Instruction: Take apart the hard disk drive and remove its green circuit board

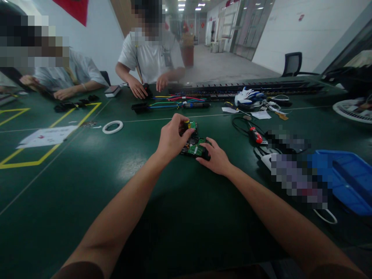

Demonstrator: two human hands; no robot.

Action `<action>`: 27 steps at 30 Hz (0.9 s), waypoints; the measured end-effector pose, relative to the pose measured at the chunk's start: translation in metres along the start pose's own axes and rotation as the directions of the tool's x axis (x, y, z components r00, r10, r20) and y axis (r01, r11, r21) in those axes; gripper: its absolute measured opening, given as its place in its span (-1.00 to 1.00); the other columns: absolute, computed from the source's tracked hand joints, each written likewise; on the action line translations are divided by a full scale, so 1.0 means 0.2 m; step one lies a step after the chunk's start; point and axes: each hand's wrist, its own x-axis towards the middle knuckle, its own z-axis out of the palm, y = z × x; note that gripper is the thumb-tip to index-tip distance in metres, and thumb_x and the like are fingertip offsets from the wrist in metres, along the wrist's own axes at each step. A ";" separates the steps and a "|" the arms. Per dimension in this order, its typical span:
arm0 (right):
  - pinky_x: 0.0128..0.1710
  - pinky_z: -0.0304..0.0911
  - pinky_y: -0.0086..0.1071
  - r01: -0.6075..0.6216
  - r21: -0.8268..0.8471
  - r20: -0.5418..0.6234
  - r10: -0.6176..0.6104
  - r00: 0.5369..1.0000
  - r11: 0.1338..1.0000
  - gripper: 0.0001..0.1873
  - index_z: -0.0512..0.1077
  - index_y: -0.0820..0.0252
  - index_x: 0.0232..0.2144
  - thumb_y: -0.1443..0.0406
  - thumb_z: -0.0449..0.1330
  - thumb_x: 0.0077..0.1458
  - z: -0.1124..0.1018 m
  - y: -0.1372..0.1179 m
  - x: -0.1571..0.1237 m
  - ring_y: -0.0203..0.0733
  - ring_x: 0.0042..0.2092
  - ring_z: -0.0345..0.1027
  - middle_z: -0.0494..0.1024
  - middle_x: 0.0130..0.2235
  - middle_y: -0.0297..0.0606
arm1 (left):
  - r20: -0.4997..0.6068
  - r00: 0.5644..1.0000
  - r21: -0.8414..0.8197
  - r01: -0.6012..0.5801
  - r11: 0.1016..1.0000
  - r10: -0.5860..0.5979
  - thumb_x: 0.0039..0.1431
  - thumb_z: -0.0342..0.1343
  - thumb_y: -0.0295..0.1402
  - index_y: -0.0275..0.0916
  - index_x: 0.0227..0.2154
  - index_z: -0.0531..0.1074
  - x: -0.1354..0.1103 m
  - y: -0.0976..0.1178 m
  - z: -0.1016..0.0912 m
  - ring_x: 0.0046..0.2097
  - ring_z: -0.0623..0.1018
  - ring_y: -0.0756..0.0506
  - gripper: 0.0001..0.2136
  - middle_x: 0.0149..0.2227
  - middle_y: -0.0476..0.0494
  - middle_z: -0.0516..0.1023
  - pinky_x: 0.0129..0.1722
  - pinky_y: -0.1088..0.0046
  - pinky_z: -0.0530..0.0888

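My left hand (175,135) pinches a small green circuit board (193,124) with a round yellow part on it, tilted up just above the work. Below it on the table lies a black housing (207,155), with another green circuit board (197,148) and some thin wires inside. The fingers of my right hand (215,157) close round the right end of this housing. My left fingers partly hide the housing's left side. Whether wires join the two boards I cannot make out.
On the green table (186,224), a white ring (112,127) lies to the left. A red screwdriver (256,135), a blue tray (353,178) and white-and-blue gloves (247,97) are to the right. Coloured wires (174,101) lie behind. Two people sit across the table.
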 end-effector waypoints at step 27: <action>0.04 0.32 -0.09 0.034 -0.245 -0.070 -0.053 0.996 0.969 -0.53 0.41 0.10 0.24 0.12 0.07 0.37 -0.08 0.23 0.02 0.07 0.06 0.34 0.44 0.05 -0.03 | 0.018 1.000 0.042 -0.016 0.999 0.015 0.19 0.24 -0.45 -0.16 -0.06 0.37 0.01 0.05 -0.02 -0.19 0.60 -0.05 -0.72 -0.13 -0.07 0.59 -0.19 0.39 0.58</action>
